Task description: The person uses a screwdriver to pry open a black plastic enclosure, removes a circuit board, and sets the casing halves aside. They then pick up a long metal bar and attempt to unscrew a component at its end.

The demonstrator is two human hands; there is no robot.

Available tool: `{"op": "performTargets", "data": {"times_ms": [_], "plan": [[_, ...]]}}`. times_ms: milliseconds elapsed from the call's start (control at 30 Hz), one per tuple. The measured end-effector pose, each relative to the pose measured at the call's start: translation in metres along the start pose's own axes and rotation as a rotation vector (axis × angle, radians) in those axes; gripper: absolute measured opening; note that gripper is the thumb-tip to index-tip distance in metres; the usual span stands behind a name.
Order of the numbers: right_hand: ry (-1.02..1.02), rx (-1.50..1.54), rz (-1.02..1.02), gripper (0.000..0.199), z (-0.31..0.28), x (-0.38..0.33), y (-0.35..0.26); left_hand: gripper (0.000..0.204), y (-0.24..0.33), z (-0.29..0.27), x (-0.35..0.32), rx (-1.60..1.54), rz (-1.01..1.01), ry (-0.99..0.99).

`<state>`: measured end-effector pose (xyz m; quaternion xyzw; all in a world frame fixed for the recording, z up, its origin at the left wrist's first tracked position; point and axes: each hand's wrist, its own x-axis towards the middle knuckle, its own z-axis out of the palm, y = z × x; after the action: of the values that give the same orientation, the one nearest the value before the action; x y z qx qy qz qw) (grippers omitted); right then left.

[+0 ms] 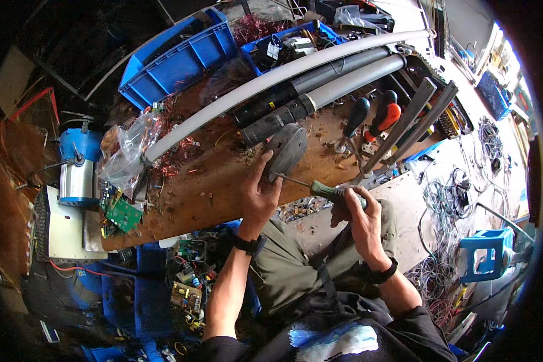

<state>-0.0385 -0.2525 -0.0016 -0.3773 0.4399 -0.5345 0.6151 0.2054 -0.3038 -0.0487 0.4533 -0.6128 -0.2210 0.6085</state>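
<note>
My left hand (260, 196) grips the lower end of a dark grey, flat, oval-shaped piece (288, 146) and holds it up over the wooden bench (217, 199). What the piece is, I cannot make out. In my right hand (363, 220) is a screwdriver (324, 190) with a green handle, the fingers wrapped round it. Its thin metal shaft points left, and the tip meets the lower part of the oval piece, close to my left fingers. The underside of the piece is hidden.
Beyond my hands lie long grey and white tubes (344, 78) and a blue crate (181, 60). Tools with red-and-black handles (385, 114) stand beside metal bars (404, 127). A green circuit board (123, 211) is at left, tangled cables (446, 208) and a blue stool (487, 253) at right.
</note>
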Motion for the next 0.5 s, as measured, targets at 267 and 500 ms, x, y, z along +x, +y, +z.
{"op": "performTargets", "data": {"times_ms": [267,500], "plan": [[-0.034,0.138,0.233,0.044,-0.009,-0.006,-0.005,0.057,-0.005,0.001,-0.01,0.111,-0.065,-0.034],[-0.134,-0.25,-0.065,0.029,-0.008,-0.025,-0.01,0.061,-0.008,-0.002,-0.011,0.123,-0.117,-0.124]]}}
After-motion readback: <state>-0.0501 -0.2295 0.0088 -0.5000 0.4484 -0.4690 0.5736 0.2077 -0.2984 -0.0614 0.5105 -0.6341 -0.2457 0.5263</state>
